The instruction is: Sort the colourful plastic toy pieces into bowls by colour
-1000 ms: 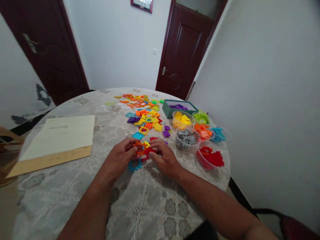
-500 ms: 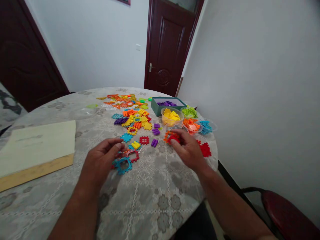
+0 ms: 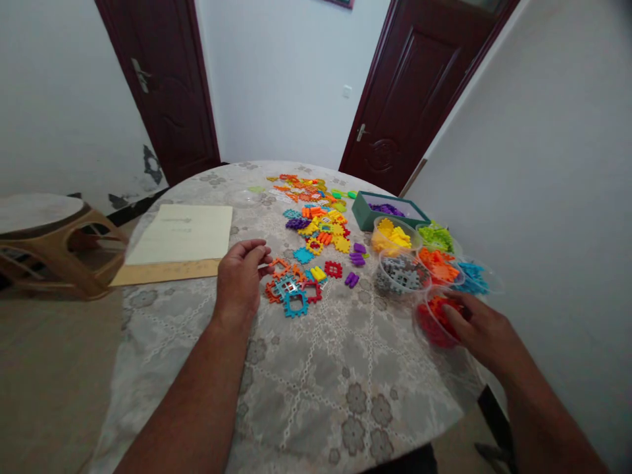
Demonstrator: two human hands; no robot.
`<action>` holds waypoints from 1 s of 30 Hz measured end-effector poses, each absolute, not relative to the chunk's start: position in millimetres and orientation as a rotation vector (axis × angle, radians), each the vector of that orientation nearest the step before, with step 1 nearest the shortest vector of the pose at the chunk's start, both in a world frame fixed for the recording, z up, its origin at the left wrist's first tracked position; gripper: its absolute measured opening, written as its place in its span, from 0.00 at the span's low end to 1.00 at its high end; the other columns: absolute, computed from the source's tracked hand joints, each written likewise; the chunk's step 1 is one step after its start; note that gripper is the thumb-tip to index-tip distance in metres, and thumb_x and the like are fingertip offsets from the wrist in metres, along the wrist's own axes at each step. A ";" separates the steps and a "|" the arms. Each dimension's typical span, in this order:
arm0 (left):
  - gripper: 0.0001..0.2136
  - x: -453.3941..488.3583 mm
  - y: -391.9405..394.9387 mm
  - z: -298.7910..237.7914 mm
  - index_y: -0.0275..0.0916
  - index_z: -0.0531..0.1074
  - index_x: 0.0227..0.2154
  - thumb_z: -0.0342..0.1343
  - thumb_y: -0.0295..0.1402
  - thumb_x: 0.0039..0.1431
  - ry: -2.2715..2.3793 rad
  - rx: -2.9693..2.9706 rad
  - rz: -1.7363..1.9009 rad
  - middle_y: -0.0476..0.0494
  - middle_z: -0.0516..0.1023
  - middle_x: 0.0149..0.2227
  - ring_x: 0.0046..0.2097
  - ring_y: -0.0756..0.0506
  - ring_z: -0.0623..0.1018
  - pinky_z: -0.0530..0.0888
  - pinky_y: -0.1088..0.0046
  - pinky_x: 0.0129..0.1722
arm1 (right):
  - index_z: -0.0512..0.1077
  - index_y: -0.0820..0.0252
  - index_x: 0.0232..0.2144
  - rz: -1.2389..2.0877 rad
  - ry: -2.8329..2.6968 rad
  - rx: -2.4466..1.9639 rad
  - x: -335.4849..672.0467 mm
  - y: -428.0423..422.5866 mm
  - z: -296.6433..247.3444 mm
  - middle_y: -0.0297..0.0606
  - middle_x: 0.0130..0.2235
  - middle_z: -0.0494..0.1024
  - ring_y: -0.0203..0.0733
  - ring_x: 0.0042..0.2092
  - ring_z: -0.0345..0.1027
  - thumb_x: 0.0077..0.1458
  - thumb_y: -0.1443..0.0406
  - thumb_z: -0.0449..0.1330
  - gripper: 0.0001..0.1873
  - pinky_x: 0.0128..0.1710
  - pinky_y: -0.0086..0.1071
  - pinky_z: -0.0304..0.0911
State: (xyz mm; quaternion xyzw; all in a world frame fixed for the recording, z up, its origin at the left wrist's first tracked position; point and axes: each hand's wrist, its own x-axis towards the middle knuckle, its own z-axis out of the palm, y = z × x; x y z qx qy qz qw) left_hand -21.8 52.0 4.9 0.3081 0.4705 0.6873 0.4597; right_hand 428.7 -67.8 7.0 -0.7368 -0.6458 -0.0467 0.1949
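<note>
My right hand is over a clear bowl of red pieces on the right, its fingers and thumb pinched on an orange-red plastic building piece at the bowl's mouth. My left hand hovers at the left of a small group of pieces, its fingers loosely curled and apart, with nothing visible in them. Close to it lie an orange square frame, a blue square frame and a dark red frame. A yellow piece and a red square lie beyond.
More clear bowls hold grey pieces, yellow pieces, orange pieces, blue pieces and green pieces. A green box contains purple pieces. Mixed pieces are heaped mid-table. Paper lies left; a stool stands beyond.
My right hand has moved right and down to the red bowl, uncovering the grey bowl. My left hand has drawn back from the frames. The view has turned left.
</note>
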 end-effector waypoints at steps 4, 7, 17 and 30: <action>0.13 -20.8 52.5 3.3 0.37 0.78 0.37 0.65 0.36 0.48 1.171 0.765 1.674 0.45 0.79 0.35 0.32 0.49 0.76 0.76 0.75 0.28 | 0.78 0.60 0.50 -0.327 -1.839 -1.979 425.7 -58.1 5.2 0.51 0.48 0.82 0.54 0.43 0.79 0.65 0.51 0.53 0.24 0.47 0.47 0.73; 0.13 -20.0 52.4 3.3 0.37 0.78 0.37 0.63 0.35 0.48 1.166 0.756 1.661 0.45 0.79 0.35 0.32 0.49 0.77 0.75 0.76 0.28 | 0.77 0.59 0.48 -0.418 -1.846 -1.897 404.2 -53.3 11.0 0.50 0.48 0.82 0.54 0.47 0.78 0.67 0.55 0.52 0.19 0.52 0.49 0.72; 0.10 -28.7 53.9 -5.3 0.40 0.79 0.42 0.57 0.34 0.60 1.596 1.453 1.316 0.41 0.84 0.42 0.44 0.42 0.81 0.76 0.62 0.48 | 0.72 0.56 0.59 0.058 -2.351 -1.401 267.3 1.5 3.3 0.49 0.60 0.77 0.54 0.61 0.71 0.68 0.64 0.55 0.19 0.63 0.52 0.66; 0.18 -16.4 37.8 -15.6 0.44 0.76 0.52 0.61 0.31 0.58 1.739 2.285 0.602 0.33 0.83 0.50 0.49 0.33 0.79 0.72 0.58 0.48 | 0.68 0.70 0.64 0.029 -2.391 -1.631 239.2 81.1 -40.5 0.60 0.58 0.75 0.60 0.61 0.65 0.65 0.69 0.55 0.26 0.63 0.51 0.60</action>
